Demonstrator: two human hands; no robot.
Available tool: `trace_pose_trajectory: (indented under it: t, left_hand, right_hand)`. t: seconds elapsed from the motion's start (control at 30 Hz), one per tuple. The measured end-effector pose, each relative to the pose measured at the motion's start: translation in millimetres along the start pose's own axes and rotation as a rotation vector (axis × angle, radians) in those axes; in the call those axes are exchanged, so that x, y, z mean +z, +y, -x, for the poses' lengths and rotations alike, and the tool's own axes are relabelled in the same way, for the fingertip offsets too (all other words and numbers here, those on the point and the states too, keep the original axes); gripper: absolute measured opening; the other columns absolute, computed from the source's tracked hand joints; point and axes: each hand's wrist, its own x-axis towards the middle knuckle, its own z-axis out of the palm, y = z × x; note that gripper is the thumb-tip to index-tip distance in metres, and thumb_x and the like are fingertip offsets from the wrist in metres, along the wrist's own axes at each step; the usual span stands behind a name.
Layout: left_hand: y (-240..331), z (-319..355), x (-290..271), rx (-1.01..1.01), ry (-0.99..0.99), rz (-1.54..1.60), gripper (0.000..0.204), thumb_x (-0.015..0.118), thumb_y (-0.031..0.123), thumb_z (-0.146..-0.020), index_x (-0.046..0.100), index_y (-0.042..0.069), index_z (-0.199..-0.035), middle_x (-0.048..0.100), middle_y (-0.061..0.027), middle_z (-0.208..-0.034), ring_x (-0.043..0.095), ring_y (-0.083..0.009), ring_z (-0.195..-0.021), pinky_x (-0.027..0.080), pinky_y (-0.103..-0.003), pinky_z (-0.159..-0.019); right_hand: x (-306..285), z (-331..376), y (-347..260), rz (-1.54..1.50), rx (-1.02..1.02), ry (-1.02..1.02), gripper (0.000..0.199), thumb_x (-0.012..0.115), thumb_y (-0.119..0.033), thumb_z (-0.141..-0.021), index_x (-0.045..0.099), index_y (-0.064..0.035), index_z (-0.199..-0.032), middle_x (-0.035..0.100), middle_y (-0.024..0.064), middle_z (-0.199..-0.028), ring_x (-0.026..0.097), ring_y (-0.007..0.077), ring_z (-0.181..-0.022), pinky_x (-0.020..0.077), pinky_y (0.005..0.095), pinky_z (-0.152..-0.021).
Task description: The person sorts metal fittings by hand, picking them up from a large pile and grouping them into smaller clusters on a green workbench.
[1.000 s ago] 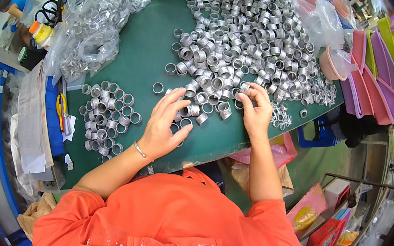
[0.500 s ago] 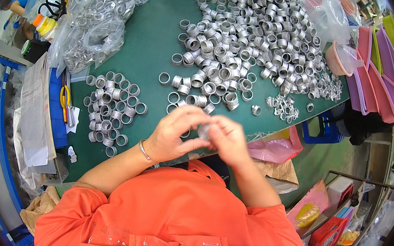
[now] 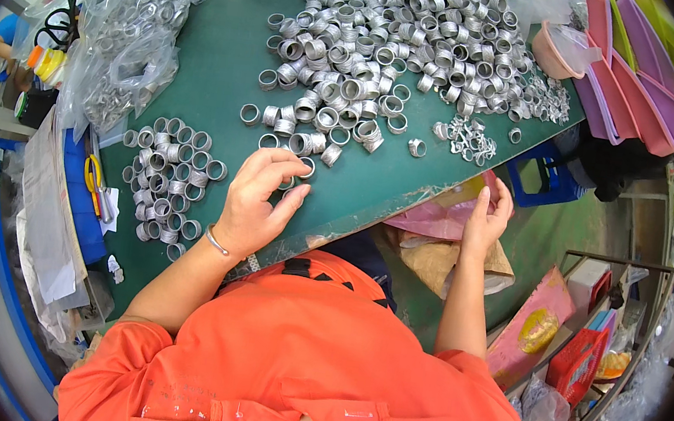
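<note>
Cloth of an orange shirt point(image 3: 294, 364) fills the near side. Just past it, the left hand point(image 3: 255, 201), a metal bracelet point(image 3: 217, 240) at its wrist, has thumb and forefinger apart, their tips right by a silver ring point(image 3: 312, 166) on the green counter point(image 3: 222, 48); whether they touch it, I cannot tell. Pinching one ring lightly by its wall seems best, thumb opposite the finger, since such short round pieces could roll or drag neighbours along. The right hand point(image 3: 488, 215) is out past the counter's edge, seen against a pink bag point(image 3: 436, 220), fingers slightly spread, nothing visible in them. Two-handed handling is better done over the counter, so a slipped ring lands there and not on the floor point(image 3: 551, 227). Farther left sits a loose cluster of rings point(image 3: 173, 188), best kept apart from the big heap point(image 3: 407, 35) so they do not mix. Thin curled loops point(image 3: 470, 140) lie by the heap's near right side. Beyond are a clear bag point(image 3: 137, 30) of metal pieces and a pink bowl point(image 3: 556, 57).
</note>
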Motion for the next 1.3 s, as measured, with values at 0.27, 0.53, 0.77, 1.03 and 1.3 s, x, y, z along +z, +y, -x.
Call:
trace_pose_trajectory:
  t: [0.27, 0.53, 0.77, 1.03, 1.3]
  left_hand:
    - [6, 11, -6, -0.076, -0.015, -0.041, 0.022, 0.07, -0.002, -0.075, 0.065, 0.003, -0.095, 0.061, -0.0077, -0.103, 0.059, -0.0136, -0.08, 0.046, -0.025, -0.063]
    - [8, 17, -6, -0.156, 0.0, 0.001, 0.022, 0.068, -0.007, -0.075, 0.065, 0.002, -0.094, 0.061, -0.0079, -0.102, 0.057, -0.0118, -0.073, 0.046, -0.023, -0.062]
    - [12, 7, 0, -0.124, -0.029, 0.049, 0.018, 0.067, -0.008, -0.076, 0.064, 0.0, -0.092, 0.061, -0.0091, -0.1, 0.056, -0.0123, -0.075, 0.046, -0.023, -0.062]
    - [4, 9, -4, -0.127, -0.009, 0.028, 0.019, 0.067, -0.007, -0.075, 0.064, 0.001, -0.092, 0.061, -0.009, -0.099, 0.058, -0.0123, -0.071, 0.046, -0.023, -0.059]
    - [11, 3, 0, -0.135, -0.032, 0.044, 0.015, 0.066, -0.007, -0.078, 0.064, 0.0, -0.091, 0.061, -0.0088, -0.099, 0.056, -0.012, -0.075, 0.047, -0.023, -0.062]
  right_hand:
    - [54, -10, -89, 0.173, -0.579, -0.335, 0.03, 0.074, -0.013, -0.073, 0.067, -0.0119, -0.102, 0.062, 0.0046, -0.109, 0.056, 0.0263, -0.1, 0.0382, 0.0385, -0.086]
    - [64, -30, -80, 0.182, -0.517, -0.145, 0.029, 0.072, -0.01, -0.074, 0.063, -0.0073, -0.102, 0.061, 0.0107, -0.105, 0.056, 0.0308, -0.096, 0.0424, 0.0405, -0.079]
    - [67, -33, -84, 0.177, -0.577, -0.347, 0.043, 0.064, -0.003, -0.077, 0.057, -0.0094, -0.118, 0.055, 0.0108, -0.098, 0.055, 0.028, -0.088, 0.0439, 0.0396, -0.077]
    - [36, -103, -25, 0.322, -0.252, 0.061, 0.029, 0.058, -0.004, -0.086, 0.057, -0.0052, -0.114, 0.049, 0.0186, -0.106, 0.051, 0.0343, -0.094, 0.0423, 0.0418, -0.085]
    - [53, -114, 8, 0.216, -0.261, -0.149, 0.027, 0.068, -0.005, -0.077, 0.066, -0.0077, -0.103, 0.054, 0.017, -0.108, 0.053, 0.036, -0.098, 0.0445, 0.0413, -0.087]
